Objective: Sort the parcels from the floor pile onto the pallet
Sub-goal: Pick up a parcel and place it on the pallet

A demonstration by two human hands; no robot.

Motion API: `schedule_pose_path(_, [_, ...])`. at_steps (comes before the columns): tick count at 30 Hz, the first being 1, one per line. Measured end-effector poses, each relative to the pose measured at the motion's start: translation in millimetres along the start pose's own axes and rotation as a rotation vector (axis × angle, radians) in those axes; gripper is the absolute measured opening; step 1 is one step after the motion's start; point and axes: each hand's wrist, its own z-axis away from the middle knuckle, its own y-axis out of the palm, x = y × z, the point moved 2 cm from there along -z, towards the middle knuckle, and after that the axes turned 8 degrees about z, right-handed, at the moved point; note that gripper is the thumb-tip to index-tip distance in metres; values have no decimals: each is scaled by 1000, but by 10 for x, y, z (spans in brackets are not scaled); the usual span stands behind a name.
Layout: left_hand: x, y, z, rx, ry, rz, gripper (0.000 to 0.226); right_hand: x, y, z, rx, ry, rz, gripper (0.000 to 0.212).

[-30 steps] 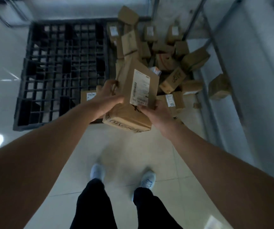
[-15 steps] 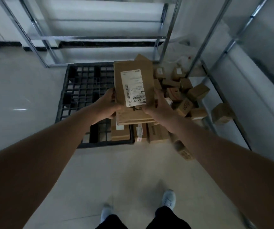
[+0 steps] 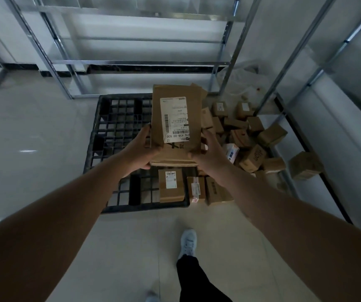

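Held parcel: a flat cardboard parcel (image 3: 176, 125) is being held up in the air in front of the person, above the near right part of the pallet, its white shipping label (image 3: 174, 119) facing the camera with the barcode digits upside down.
Left grip: the left hand (image 3: 141, 149) is clamping the parcel's lower left edge, thumb on the front face.
Right grip: the right hand (image 3: 210, 150) is clamping the lower right edge, fingers curling round the side.
Pallet: a black plastic grid pallet (image 3: 118, 125) is lying on the floor, with one small labelled box (image 3: 171, 185) sitting at its near right corner.
Floor pile: brown cardboard boxes (image 3: 247, 136) are lying jumbled on the floor just right of the pallet, under a metal shelf frame (image 3: 288, 59).
Person: one white shoe (image 3: 187, 243) and a dark trouser leg (image 3: 194, 282) are showing below on the pale tiled floor (image 3: 22, 131).
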Motion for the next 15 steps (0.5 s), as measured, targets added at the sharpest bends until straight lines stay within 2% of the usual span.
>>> schedule_pose_path(4, [40,-49,-515,-24,-59,2,87,-132,61,-626,4,25,64,75])
schedule_pose_path(15, [120,-82,-2077,-77,-197,-9,91,-452,58,-2228,203,197,71,72])
